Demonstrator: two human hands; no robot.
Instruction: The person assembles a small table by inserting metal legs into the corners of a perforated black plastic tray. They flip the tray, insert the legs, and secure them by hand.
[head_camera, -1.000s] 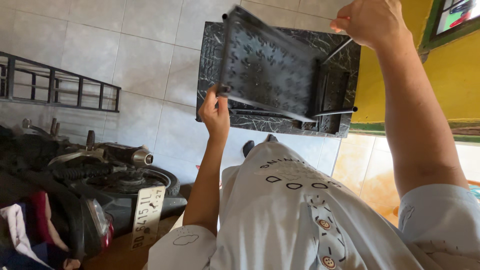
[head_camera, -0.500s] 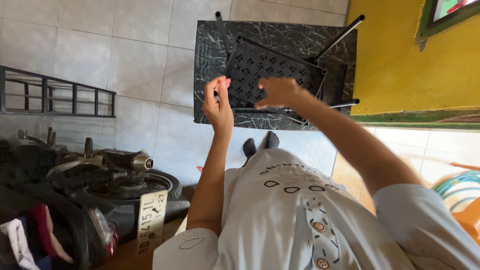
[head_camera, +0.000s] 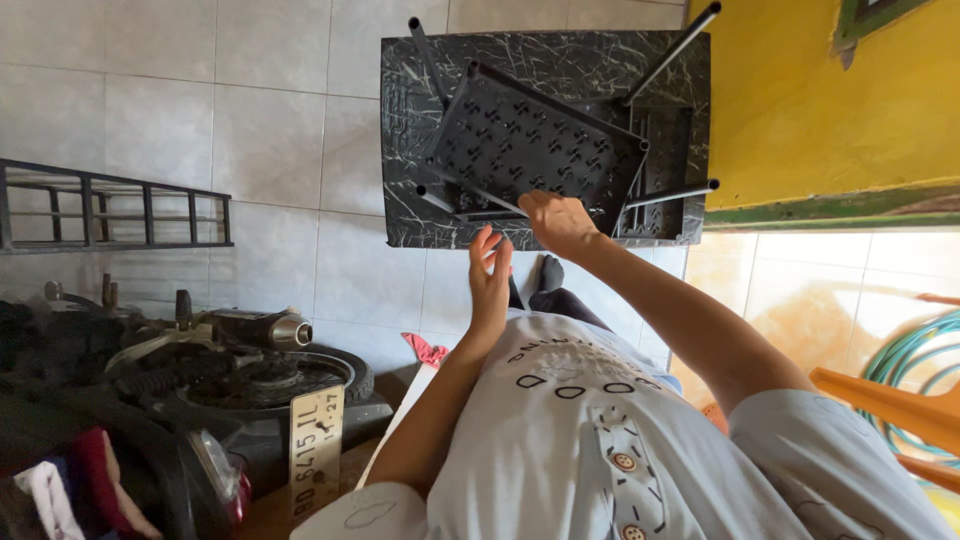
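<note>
A black perforated plastic shelf panel (head_camera: 530, 145) with thin black tubes (head_camera: 668, 52) sticking out of its corners lies tilted on a black marble-patterned slab (head_camera: 400, 140) on the tiled floor. My right hand (head_camera: 558, 222) reaches forward, its fingers curled over the panel's near edge. My left hand (head_camera: 490, 278) hovers just below and left of it, fingers apart and holding nothing, not touching the panel. My feet in dark socks (head_camera: 548, 272) stand in front of the slab.
A motorcycle's rear (head_camera: 240, 380) with exhaust and number plate stands at the lower left. A dark metal rack (head_camera: 110, 205) lies on the tiles at the left. The yellow wall (head_camera: 800, 110) is at the right, above a green hose (head_camera: 915, 355) and an orange chair part (head_camera: 880, 400).
The shelf panel went from held up in both hands to lying on the slab. My right hand came down to its near edge; my left hand let go and dropped lower.
</note>
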